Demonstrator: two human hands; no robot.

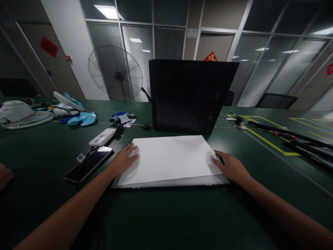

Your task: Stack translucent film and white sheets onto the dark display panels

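Observation:
A white sheet lies flat on a thin dark-edged panel on the green table. My left hand rests on the sheet's left edge, fingers stretched flat. My right hand lies at the sheet's right edge, fingers flat and spread, holding nothing. Just past the sheet stands a black box-like case.
A dark phone and a white power bank lie left of my left hand. Fan parts, blue blades and a white grille sit at far left. Black rods lie over yellow tape lines at right. Another person's hand shows at the left edge.

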